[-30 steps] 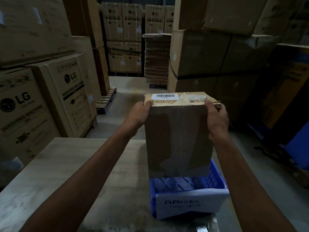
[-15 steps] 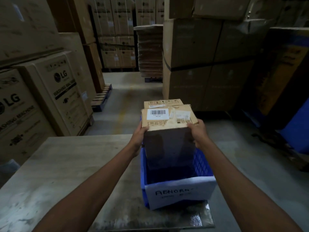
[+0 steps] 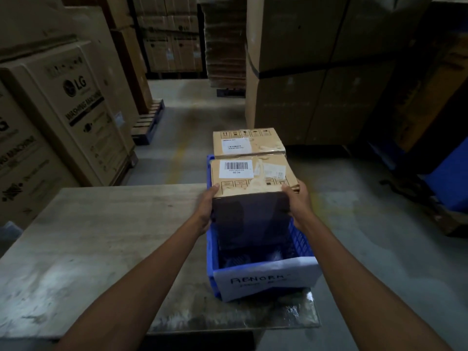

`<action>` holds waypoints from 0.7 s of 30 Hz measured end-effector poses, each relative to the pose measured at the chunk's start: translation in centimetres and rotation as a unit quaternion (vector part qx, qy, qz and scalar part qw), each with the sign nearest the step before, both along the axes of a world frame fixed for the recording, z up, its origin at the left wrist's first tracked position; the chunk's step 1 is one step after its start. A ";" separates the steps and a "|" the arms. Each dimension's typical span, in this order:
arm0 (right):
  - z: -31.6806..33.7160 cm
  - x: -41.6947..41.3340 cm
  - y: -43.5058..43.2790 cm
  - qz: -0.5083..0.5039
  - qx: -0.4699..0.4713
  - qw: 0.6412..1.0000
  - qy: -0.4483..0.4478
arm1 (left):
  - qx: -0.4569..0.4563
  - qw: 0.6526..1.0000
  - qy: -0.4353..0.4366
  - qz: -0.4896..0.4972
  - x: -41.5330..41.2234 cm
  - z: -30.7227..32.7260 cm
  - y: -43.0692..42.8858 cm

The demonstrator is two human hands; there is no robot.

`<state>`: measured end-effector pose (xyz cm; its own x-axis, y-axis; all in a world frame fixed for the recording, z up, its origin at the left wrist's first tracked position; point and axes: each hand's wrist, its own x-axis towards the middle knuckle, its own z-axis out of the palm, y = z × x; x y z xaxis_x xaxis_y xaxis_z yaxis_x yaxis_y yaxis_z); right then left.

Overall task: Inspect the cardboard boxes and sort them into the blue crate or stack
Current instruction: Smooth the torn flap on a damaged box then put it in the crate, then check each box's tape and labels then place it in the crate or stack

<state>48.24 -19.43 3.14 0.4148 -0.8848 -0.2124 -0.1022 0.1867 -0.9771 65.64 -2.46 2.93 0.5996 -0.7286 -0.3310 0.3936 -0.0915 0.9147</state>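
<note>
A tall cardboard box (image 3: 250, 214) with a barcode label on top stands upright inside the blue crate (image 3: 302, 245), which sits at the right end of the metal table (image 3: 101, 249). My left hand (image 3: 206, 206) grips the box's upper left edge and my right hand (image 3: 296, 202) grips its upper right edge. A second cardboard box (image 3: 248, 143) with a white label stands upright in the crate just behind the first. A white paper sign (image 3: 266, 281) reading "ABNORM" covers the crate's near wall.
Large LG washing machine cartons (image 3: 76, 110) stand on the left. Stacked brown cartons (image 3: 316, 72) rise beyond the crate on the right, with a blue object (image 3: 448, 178) at far right. A pallet (image 3: 148, 121) and a concrete aisle (image 3: 187, 138) lie ahead.
Both hands lowered the barcode box from chest height down into the blue crate, in front of the second box. The view tilted downward.
</note>
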 end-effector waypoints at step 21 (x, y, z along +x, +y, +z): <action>4.0 -8.9 8.5 -0.104 -0.223 0.950 0.194 | -0.103 0.794 -0.599 -0.025 -8.6 6.5 -3.4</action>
